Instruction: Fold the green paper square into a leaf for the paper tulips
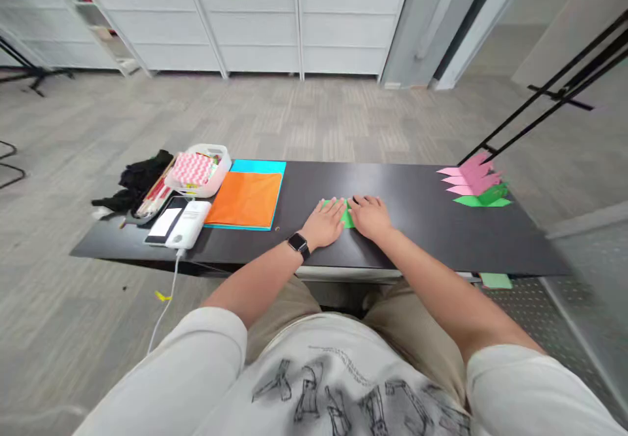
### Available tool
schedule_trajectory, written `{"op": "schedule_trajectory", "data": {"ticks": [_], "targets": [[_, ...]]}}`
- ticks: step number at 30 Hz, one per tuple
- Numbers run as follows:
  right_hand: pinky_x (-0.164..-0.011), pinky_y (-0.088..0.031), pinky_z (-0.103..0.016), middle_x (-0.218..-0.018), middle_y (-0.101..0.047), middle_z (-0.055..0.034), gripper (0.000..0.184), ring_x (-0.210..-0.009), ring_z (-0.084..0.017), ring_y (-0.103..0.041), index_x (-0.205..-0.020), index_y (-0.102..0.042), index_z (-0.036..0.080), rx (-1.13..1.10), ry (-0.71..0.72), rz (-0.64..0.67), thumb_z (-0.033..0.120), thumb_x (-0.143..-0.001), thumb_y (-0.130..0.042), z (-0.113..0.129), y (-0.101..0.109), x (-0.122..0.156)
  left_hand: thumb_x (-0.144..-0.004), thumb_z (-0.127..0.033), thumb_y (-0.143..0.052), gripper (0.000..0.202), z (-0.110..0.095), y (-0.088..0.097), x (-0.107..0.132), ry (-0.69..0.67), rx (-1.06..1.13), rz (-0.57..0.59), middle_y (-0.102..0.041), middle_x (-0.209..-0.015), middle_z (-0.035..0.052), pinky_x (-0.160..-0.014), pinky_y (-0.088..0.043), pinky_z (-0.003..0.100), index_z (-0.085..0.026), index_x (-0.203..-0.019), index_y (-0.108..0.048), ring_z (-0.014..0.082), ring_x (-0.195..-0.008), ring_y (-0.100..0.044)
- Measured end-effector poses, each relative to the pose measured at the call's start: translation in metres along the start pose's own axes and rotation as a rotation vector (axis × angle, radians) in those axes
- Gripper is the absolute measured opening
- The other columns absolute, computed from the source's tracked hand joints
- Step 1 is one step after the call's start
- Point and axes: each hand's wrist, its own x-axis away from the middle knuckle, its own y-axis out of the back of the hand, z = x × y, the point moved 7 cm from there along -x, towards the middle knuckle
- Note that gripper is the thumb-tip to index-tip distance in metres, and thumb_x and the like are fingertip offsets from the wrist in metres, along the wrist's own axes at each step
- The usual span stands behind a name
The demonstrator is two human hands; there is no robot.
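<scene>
A small piece of green paper [348, 217] lies on the dark table in front of me, mostly covered by my hands. My left hand [325, 222], with a black watch on the wrist, rests flat over its left side, fingers stretched out. Over the right side lies my right hand [369, 216], palm down, fingers extended. Only a green strip shows between the two hands, so any folds under them are hidden.
Orange paper sheets [245, 198] lie on blue sheets [260, 165] to the left. Beyond are a white basket [216, 177], a white power bank [189, 224] with a cable, and a phone [168, 220]. Folded pink and green paper pieces [473, 177] stand at the right end.
</scene>
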Motion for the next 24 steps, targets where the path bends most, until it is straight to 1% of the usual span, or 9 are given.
{"op": "schedule_trajectory", "data": {"ticks": [4,8,11,13,14,17,20,22,24], "targets": [[-0.123,-0.040,-0.062,-0.161,-0.062,-0.0095,0.046,-0.146,-0.040,-0.055,-0.151,-0.068,0.024,-0.016,0.026,-0.036,0.034,-0.114,-0.041,-0.001,-0.005,0.030,-0.113,-0.036,-0.032,0.062,0.000,-0.001,0.001,-0.005,0.002,-0.012,-0.036,-0.179,0.0147,-0.136,-0.026,0.061,-0.012,-0.169,-0.043,0.0344,-0.166,-0.036],[-0.122,-0.042,-0.062,-0.158,-0.066,-0.0081,0.044,-0.143,-0.039,-0.058,-0.146,-0.073,0.026,-0.042,0.091,-0.074,0.035,-0.113,-0.045,0.000,-0.007,0.066,-0.113,-0.036,-0.033,0.061,0.001,-0.001,0.001,-0.004,0.018,-0.033,-0.037,-0.179,0.0148,-0.137,-0.025,0.060,-0.013,-0.168,-0.045,0.0344,-0.166,-0.036],[-0.121,-0.044,-0.063,-0.152,-0.070,-0.0073,0.039,-0.141,-0.039,-0.061,-0.134,-0.080,0.028,-0.103,0.118,-0.092,0.036,-0.112,-0.048,-0.007,-0.007,0.077,-0.113,-0.036,-0.034,0.060,0.001,0.001,0.001,-0.001,0.052,-0.052,-0.038,-0.178,0.0152,-0.137,-0.024,0.061,-0.014,-0.168,-0.045,0.0345,-0.166,-0.037],[-0.120,-0.048,-0.059,-0.147,-0.073,-0.0074,0.037,-0.137,-0.037,-0.064,-0.125,-0.084,0.029,-0.177,0.126,-0.117,0.036,-0.111,-0.051,-0.015,-0.006,0.071,-0.112,-0.036,-0.036,0.060,0.002,0.001,0.002,-0.003,0.076,-0.061,-0.039,-0.178,0.0155,-0.137,-0.024,0.061,-0.014,-0.168,-0.046,0.0346,-0.166,-0.037],[-0.118,-0.050,-0.056,-0.145,-0.074,-0.0091,0.036,-0.135,-0.035,-0.066,-0.124,-0.084,0.027,-0.219,0.123,-0.145,0.036,-0.110,-0.052,-0.019,-0.005,0.063,-0.112,-0.036,-0.037,0.060,0.002,0.001,0.002,-0.004,0.088,-0.065,-0.039,-0.177,0.0153,-0.137,-0.024,0.061,-0.015,-0.168,-0.046,0.0345,-0.166,-0.036],[-0.121,-0.050,-0.054,-0.143,-0.075,-0.0134,0.037,-0.134,-0.033,-0.067,-0.133,-0.079,0.021,-0.329,0.097,-0.267,0.032,-0.107,-0.056,-0.025,-0.007,0.033,-0.111,-0.035,-0.041,0.060,0.003,0.000,0.002,-0.002,0.128,-0.076,-0.040,-0.178,0.0142,-0.138,-0.023,0.059,-0.017,-0.168,-0.046,0.0338,-0.167,-0.035],[-0.122,-0.050,-0.056,-0.143,-0.075,-0.0126,0.037,-0.135,-0.033,-0.067,-0.132,-0.079,0.022,-0.415,0.094,-0.343,0.026,-0.104,-0.056,-0.019,-0.018,0.008,-0.110,-0.036,-0.045,0.061,0.007,0.002,0.002,0.014,0.189,-0.100,-0.039,-0.178,0.0157,-0.138,-0.023,0.057,-0.015,-0.167,-0.045,0.0329,-0.168,-0.033],[-0.120,-0.051,-0.058,-0.141,-0.077,-0.0103,0.035,-0.135,-0.033,-0.067,-0.127,-0.082,0.024,-0.445,0.090,-0.359,0.023,-0.102,-0.057,-0.015,-0.028,0.000,-0.110,-0.039,-0.049,0.062,0.013,0.006,0.003,0.057,0.247,-0.137,-0.039,-0.178,0.0167,-0.139,-0.023,0.055,-0.015,-0.167,-0.046,0.0322,-0.168,-0.032],[-0.119,-0.051,-0.060,-0.138,-0.078,-0.0086,0.034,-0.134,-0.033,-0.068,-0.123,-0.083,0.027,-0.460,0.098,-0.362,0.023,-0.100,-0.058,-0.012,-0.038,-0.003,-0.106,-0.047,-0.059,0.068,0.022,0.011,0.006,0.124,0.316,-0.190,-0.041,-0.177,0.0169,-0.139,-0.021,0.056,-0.016,-0.166,-0.046,0.0324,-0.167,-0.034]]}}
